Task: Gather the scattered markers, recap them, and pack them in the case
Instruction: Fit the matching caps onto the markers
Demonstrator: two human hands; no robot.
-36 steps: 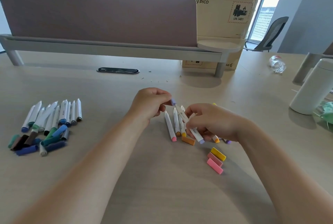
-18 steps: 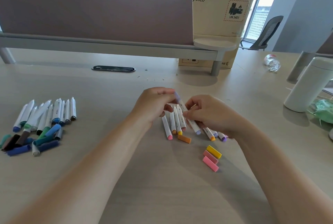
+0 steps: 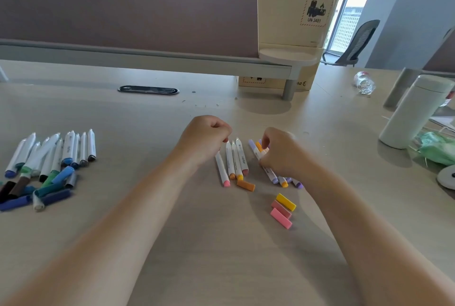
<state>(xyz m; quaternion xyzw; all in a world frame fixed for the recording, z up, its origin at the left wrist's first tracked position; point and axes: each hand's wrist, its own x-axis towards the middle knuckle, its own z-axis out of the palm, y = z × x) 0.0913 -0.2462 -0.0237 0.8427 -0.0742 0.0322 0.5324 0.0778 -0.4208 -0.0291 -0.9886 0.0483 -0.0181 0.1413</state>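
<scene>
Pale desk (image 3: pixel 172 244): your right hand (image 3: pixel 283 155) is pinching the lilac marker (image 3: pixel 271 174), lying near-to-far; left hand (image 3: pixel 204 140) is curling, grip unclear. Loose caps (image 3: pixel 282 208) are lying nearer, closest your right.

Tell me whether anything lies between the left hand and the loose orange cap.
Yes: the four markers lying side by side sit between the left hand and the orange cap, which rests at their near ends. Above them nothing visible blocks a reach.

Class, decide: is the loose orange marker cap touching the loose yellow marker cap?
Apart. The head view shows bare tabletop between the loose orange marker cap and the loose yellow marker cap.
</scene>
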